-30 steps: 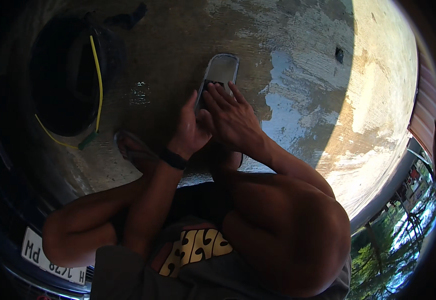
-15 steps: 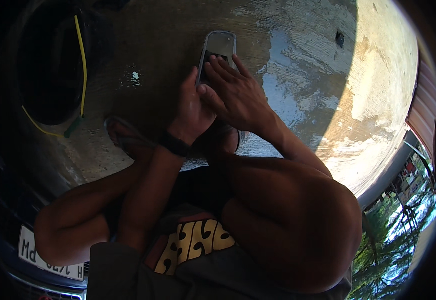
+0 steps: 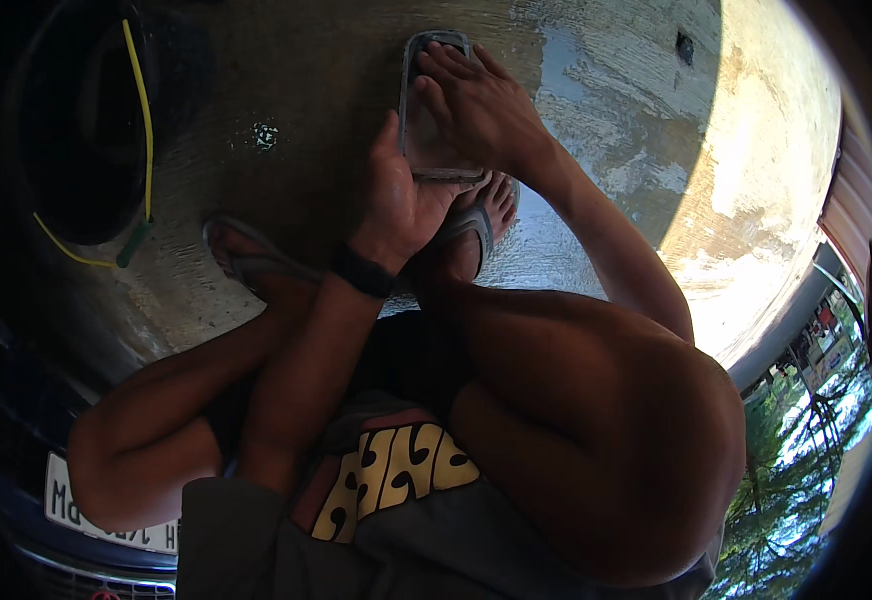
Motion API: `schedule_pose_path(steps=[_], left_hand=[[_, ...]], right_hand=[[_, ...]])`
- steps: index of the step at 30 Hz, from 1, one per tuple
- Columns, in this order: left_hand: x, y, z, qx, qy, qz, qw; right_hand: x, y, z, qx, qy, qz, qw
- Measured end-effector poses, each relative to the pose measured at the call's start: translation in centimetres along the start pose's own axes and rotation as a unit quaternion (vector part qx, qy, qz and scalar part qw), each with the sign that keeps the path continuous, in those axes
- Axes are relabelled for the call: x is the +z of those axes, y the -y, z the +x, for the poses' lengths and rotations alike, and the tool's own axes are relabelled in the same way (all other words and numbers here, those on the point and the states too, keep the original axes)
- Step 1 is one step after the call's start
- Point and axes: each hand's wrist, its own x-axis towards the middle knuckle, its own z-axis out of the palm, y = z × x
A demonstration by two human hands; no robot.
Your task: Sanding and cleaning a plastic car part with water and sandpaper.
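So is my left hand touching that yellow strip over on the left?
Apart. The head view shows a wide stretch of concrete floor between your left hand and the yellow strip.

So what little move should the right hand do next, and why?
Perhaps slide the right hand back along the grey-rimmed panel: its fingers lie at the far end, some nearer surface shows uncovered, and the left hand is at the near end.

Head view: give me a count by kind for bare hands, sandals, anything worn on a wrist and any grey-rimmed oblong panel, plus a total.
Hands: 2 (left hand, right hand)
Sandals: 2 (left sandal, right sandal)
Wristband: 1
Grey-rimmed oblong panel: 1
Total: 6
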Motion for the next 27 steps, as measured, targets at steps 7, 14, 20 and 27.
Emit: schedule_pose_path(steps=[7,14,20,27], left_hand=[[-3.1,-2.0,-0.3,-0.029,0.074,-0.073,0.994],[-0.1,-2.0,-0.6,0.008,-0.093,0.065,0.994],[0.7,-2.3,-0.8,0.025,-0.119,0.084,0.989],[-1.9,-3.0,-0.6,-0.015,-0.023,0.0,1.0]], right_hand=[[-2.5,3.3,-3.4,-0.046,0.021,0.094,0.994],[-1.9,0.7,0.3,-0.018,-0.002,0.058,0.998],[-1.8,1.1,0.4,0.019,0.045,0.183,0.982],[-2.9,4.9,-2.4,0.03,0.022,0.142,0.989]])
